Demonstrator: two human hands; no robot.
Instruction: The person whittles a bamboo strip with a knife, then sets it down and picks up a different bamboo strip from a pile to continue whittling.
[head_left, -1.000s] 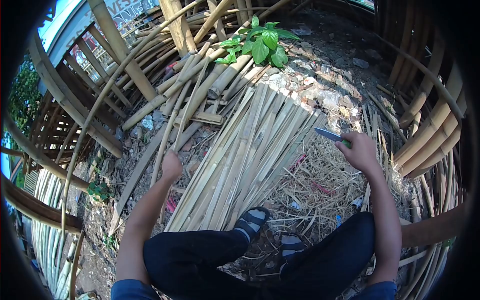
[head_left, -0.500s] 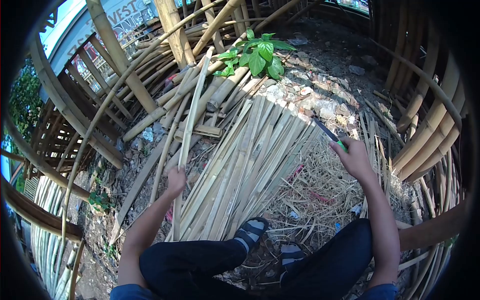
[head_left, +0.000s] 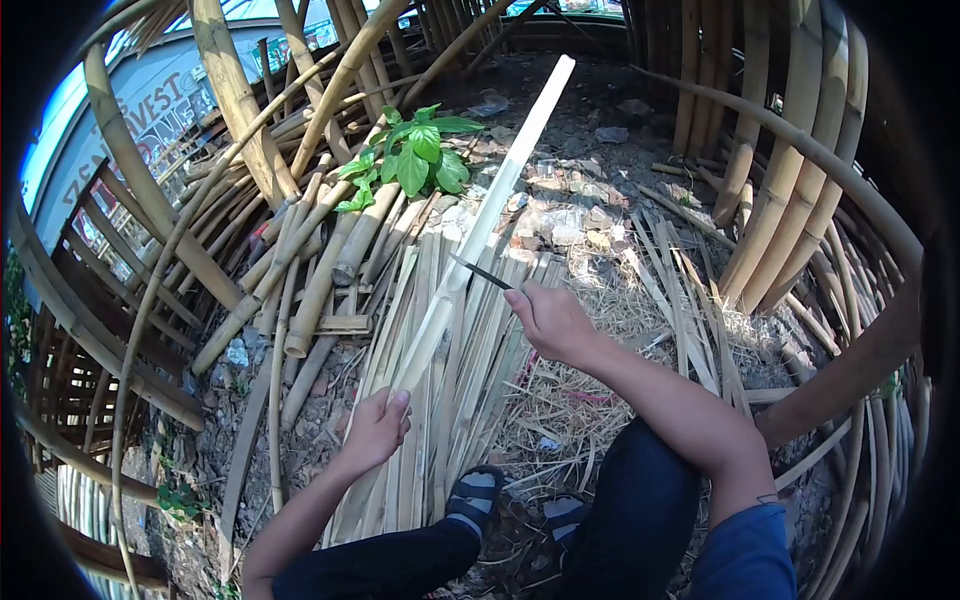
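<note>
One long pale bamboo strip (head_left: pixel 478 238) slants up and to the right, its lower end held in my closed left hand (head_left: pixel 377 432). My right hand (head_left: pixel 556 322) is wrapped round the handle of a knife (head_left: pixel 482 272), whose dark blade points left and reaches the strip near its middle. Whether the blade touches the strip or lies just over it is hard to tell. Beneath both hands lies a pile of split bamboo strips (head_left: pixel 415 470) on the ground.
Pale shavings (head_left: pixel 575 405) cover the ground right of the pile. A leafy green plant (head_left: pixel 420 150) grows beyond it, beside stacked bamboo poles (head_left: pixel 358 235). Upright bamboo posts (head_left: pixel 785 170) stand at the right. My sandalled foot (head_left: pixel 474 497) is beside the pile.
The strip has swung up and to the right with my left hand. My right hand has brought the knife left to the strip. The view has turned to the right.
</note>
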